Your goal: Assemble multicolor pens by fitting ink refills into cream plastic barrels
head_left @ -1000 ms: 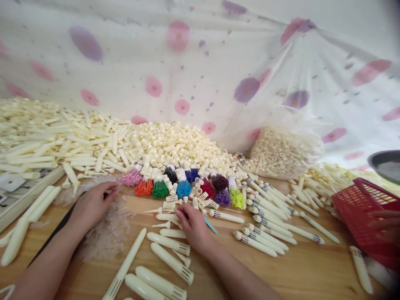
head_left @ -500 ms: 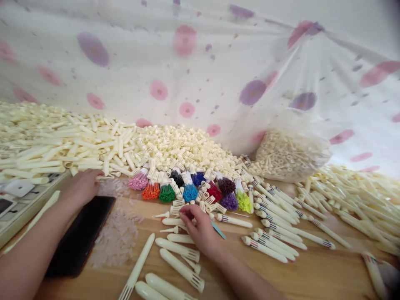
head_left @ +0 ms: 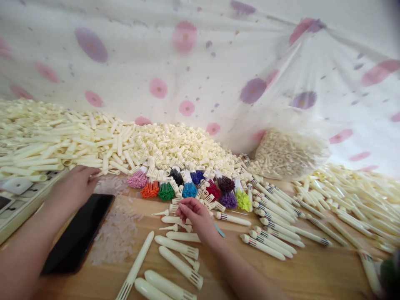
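Your right hand (head_left: 195, 216) curls over the cream plastic pen parts (head_left: 171, 220) in the middle of the wooden counter (head_left: 300, 273), while your left hand (head_left: 73, 185) reaches toward the far left.

Your right thumb and fingers bend close together, but you cannot tell here whether they clamp on a part; beside them, to the left, lie thin cream nozzle-shaped pieces (head_left: 167, 227). Your left hand is near the edge of the heap of cream plastic tubes (head_left: 90, 135), its fingertips too blurred to show any grip. Just nearer lies a flat black phone-like slab (head_left: 83, 233), with clear plastic slivers (head_left: 112, 241) to its right. Bundles of thin rods with coloured tips (head_left: 190, 189) stand beyond your right hand, and cream pens with coloured bands (head_left: 264, 248) lie to its right.
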Demonstrator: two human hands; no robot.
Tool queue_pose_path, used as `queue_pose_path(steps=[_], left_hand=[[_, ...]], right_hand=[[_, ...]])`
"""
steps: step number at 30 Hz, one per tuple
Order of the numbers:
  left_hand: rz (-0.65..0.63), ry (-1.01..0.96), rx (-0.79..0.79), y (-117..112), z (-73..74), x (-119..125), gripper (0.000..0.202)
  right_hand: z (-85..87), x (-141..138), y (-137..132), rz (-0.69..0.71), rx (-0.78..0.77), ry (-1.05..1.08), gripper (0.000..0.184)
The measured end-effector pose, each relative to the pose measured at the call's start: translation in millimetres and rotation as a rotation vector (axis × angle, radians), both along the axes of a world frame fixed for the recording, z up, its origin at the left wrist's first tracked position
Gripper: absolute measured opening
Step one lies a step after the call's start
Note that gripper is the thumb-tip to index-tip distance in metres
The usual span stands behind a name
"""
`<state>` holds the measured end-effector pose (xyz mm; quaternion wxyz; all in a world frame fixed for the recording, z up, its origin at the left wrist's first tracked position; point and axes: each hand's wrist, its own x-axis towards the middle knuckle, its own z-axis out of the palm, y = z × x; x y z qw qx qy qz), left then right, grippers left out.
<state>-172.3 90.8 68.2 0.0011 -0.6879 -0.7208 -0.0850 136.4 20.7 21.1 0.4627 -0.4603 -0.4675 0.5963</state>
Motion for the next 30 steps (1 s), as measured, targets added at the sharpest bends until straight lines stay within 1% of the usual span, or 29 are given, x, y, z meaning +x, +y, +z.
queue_pose_path(steps=[1, 2, 3, 4, 5, 7, 9, 10, 13, 15, 20, 24, 27, 30], left_hand=[[0.036, -0.192, 0.076, -9, 0.0, 15, 0.034], [0.045, -0.447, 0.095, -18, -1.1, 34, 0.029], [0.022, -0.730, 0.080, -27, -3.3, 55, 0.024], [-0.017, -1.016, 0.022, -36, -6.3, 77, 0.022], [0.003, -1.292, -0.073, -45, -10.0, 100, 0.021], [0.129, -1.775, -0.286, -59, -17.7, 138, 0.023], [0.167, -1.915, -0.392, -68, -24.1, 163, 0.021], [0.231, -2.021, -0.451, -71, -26.6, 170, 0.019], [0.348, -2.150, -0.508, -74, -31.5, 176, 0.012], [0.367, -2.147, -0.506, -73, -33.6, 175, 0.013], [0.385, -2.175, -0.496, -74, -37.0, 175, 0.017], [0.356, -2.159, -0.484, -75, -37.9, 175, 0.016], [0.326, -2.140, -0.444, -76, -39.2, 175, 0.015], [0.315, -2.137, -0.442, -77, -40.7, 176, 0.018]], right_hand=[[0.5, 0, 0, 0.001, -0.012, 0.018, 0.029], [0.6, 1, 1, 0.000, -0.017, 0.024, 0.030], [0.3, 1, 0, -0.007, -0.013, 0.021, 0.031], [-0.3, 2, 0, -0.018, 0.001, 0.011, 0.031], [-1.3, 3, -2, -0.036, 0.024, -0.006, 0.030], [-3.6, 5, -5, -0.087, 0.109, -0.066, 0.026], [-5.4, 8, -8, -0.145, 0.244, -0.181, 0.021], [-5.9, 10, -10, -0.168, 0.323, -0.255, 0.018], [-5.1, 13, -13, -0.187, 0.517, -0.461, 0.016], [-3.7, 13, -13, -0.169, 0.569, -0.538, 0.017], [-2.3, 10, -12, -0.157, 0.624, -0.653, 0.018], [-2.0, 9, -11, -0.126, 0.661, -0.738, 0.020], [-0.6, 8, -11, -0.097, 0.645, -0.853, 0.025], [-0.8, 5, -9, -0.082, 0.615, -0.972, 0.033]])
